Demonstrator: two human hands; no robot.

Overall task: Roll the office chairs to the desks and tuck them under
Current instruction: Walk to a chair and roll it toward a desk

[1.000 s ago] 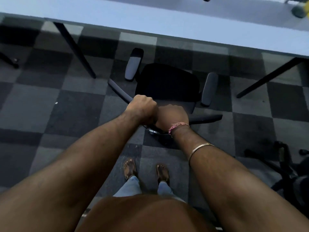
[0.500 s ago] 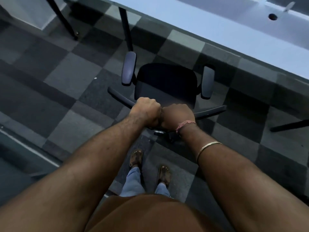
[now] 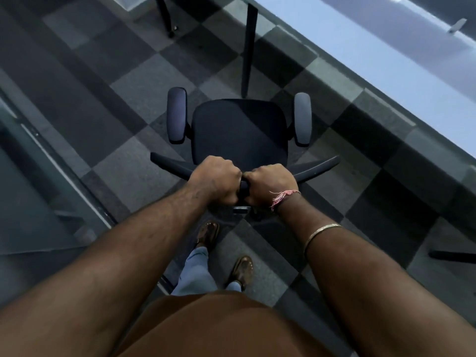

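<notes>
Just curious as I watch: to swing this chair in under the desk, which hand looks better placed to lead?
Probably the left hand: both grip the chair backrest side by side, but the desk lies to the right, so pushing from the left would turn it that way.

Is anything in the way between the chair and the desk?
Partly. A black desk leg stands straight ahead of the chair, just past its seat. The desk runs along the right, with only bare carpet between. Both the left hand and right hand grip the chair's backrest.
</notes>
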